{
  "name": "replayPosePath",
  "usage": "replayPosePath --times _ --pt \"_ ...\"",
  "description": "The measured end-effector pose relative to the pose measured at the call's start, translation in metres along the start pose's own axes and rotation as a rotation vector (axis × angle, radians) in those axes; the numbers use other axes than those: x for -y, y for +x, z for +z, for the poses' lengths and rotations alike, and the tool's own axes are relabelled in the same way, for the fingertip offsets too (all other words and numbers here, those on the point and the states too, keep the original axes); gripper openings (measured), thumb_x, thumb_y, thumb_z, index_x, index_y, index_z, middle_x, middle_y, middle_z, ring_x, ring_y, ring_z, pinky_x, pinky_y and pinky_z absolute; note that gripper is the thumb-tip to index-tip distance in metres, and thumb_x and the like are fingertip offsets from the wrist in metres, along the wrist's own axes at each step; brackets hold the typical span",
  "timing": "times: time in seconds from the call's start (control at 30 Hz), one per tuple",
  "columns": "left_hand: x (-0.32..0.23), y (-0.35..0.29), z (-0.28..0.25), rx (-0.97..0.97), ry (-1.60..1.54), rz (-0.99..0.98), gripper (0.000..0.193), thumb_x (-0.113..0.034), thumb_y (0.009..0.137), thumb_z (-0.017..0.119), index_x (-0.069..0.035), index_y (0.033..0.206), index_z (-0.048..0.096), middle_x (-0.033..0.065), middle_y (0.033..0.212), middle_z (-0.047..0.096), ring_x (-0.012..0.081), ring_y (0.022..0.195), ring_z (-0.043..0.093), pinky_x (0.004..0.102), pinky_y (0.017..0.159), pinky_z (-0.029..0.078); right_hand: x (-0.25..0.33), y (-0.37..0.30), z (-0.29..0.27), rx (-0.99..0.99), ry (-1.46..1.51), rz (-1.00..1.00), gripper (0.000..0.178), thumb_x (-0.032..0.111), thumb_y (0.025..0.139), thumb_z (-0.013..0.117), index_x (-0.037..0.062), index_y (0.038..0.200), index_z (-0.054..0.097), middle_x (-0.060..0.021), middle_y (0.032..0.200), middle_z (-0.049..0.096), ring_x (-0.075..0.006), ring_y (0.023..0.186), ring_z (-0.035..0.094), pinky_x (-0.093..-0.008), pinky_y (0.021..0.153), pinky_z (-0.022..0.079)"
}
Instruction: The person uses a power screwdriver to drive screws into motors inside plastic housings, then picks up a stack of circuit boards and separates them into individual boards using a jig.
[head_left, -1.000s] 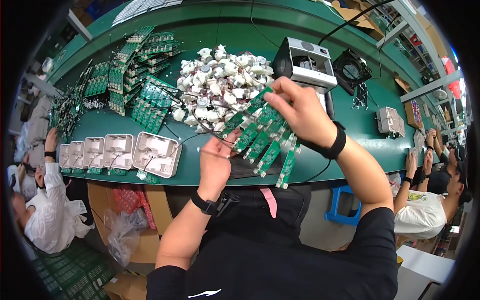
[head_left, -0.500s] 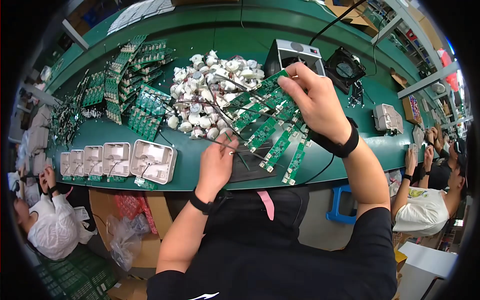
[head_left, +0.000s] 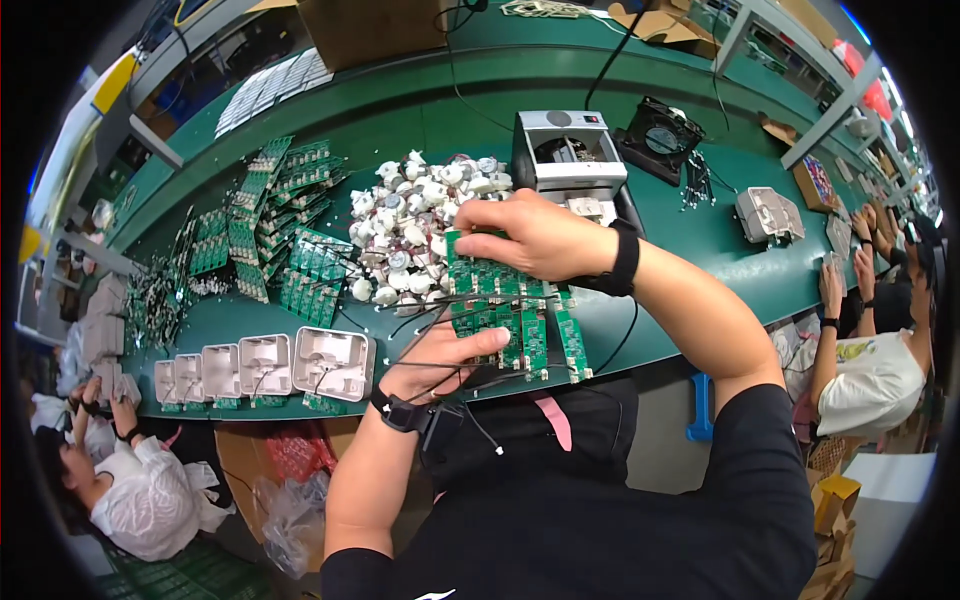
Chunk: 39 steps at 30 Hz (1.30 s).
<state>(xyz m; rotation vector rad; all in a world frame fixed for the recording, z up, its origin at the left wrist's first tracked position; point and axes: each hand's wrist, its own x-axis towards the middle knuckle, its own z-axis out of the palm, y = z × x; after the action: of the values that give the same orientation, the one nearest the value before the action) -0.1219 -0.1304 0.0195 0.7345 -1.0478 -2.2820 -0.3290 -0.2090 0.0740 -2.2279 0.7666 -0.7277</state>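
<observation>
While the right hand [head_left: 530, 235] pinches the far left corner of a panel of green circuit boards [head_left: 536, 345], its thumb and fingers are clamped on that edge; the left hand [head_left: 425, 362] is at the near left side, its thumb lying across the boards, but its other fingers are hidden, so I cannot tell whether they close on the panel or on the wires there. The panel is held over the near part of the worktop [head_left: 680, 285], just to the near right of the pile of white parts [head_left: 392, 250]; black wires [head_left: 510, 298] run across its face, and one loose end with a white connector [head_left: 499, 450] hangs beyond the near edge.

It looks thin and light, so weight should be no trouble; each board is probably stiff, yet the strips have gaps between them, and the joins may flex or snap if the panel is twisted; the small components and connectors on its face look fragile, while the smooth bare surface may be a little slippery. A grip on the outer edges seems best, with a second hand supporting the near ends; the wires are likely soft and tangle easily, so pulling on them is unwise.
</observation>
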Motion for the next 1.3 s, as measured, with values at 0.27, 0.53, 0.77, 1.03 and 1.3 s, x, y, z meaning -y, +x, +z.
replayPosePath --times 0.27,0.53,0.77,1.03,1.3 --pt "0.013 0.006 0.002 -0.01 -0.21 -0.009 0.04 -0.006 0.099 0.063 0.003 0.136 0.053 0.0119 0.13 0.064 0.0209 0.115 0.065 0.038 0.099 0.054 -0.007 0.009 0.006 0.117 0.003 -0.022 0.03 0.034 0.098 0.064 0.0066 0.11 0.062 -0.0203 0.08 0.066 -0.0437 0.077 0.064 -0.0505 0.07 0.049" --pt "0.026 0.007 -0.008 -0.228 -0.106 0.027 0.04 -0.005 0.096 0.067 0.003 0.134 0.055 0.0097 0.125 0.066 0.0205 0.112 0.066 0.037 0.098 0.054 -0.013 0.005 0.024 -0.023 -0.325 -0.168 0.025 0.024 0.094 0.069 0.005 0.108 0.061 -0.0159 0.083 0.068 -0.0393 0.076 0.067 -0.0489 0.065 0.051" --pt "0.031 0.016 -0.012 -0.551 0.265 0.125 0.039 -0.002 0.093 0.069 0.001 0.131 0.058 0.0083 0.126 0.065 0.0179 0.113 0.063 0.0359 0.098 0.052 -0.004 0.001 0.029 -0.069 -0.422 -0.219 0.023 0.021 0.091 0.071 0.0058 0.103 0.059 -0.0136 0.079 0.066 -0.0385 0.073 0.066 -0.0479 0.061 0.051" --pt "0.033 0.016 -0.041 -0.231 -0.429 0.054 0.04 -0.01 0.099 0.063 0.007 0.133 0.053 0.0207 0.13 0.063 0.031 0.116 0.065 0.0465 0.104 0.051 -0.004 0.019 0.011 -0.208 -0.303 -0.319 0.02 0.018 0.09 0.072 0.0077 0.101 0.059 -0.0118 0.078 0.065 -0.0346 0.065 0.065 -0.0433 0.054 0.051" --pt "0.023 0.025 0.013 -0.034 -0.119 -0.012 0.034 -0.013 0.101 0.06 0.006 0.129 0.054 0.0188 0.122 0.065 0.0301 0.112 0.067 0.0454 0.093 0.058 -0.004 0.015 0.032 -0.186 -0.503 -0.324 0.018 0.018 0.091 0.069 0.0069 0.1 0.059 -0.013 0.074 0.064 -0.034 0.065 0.066 -0.0444 0.056 0.051"
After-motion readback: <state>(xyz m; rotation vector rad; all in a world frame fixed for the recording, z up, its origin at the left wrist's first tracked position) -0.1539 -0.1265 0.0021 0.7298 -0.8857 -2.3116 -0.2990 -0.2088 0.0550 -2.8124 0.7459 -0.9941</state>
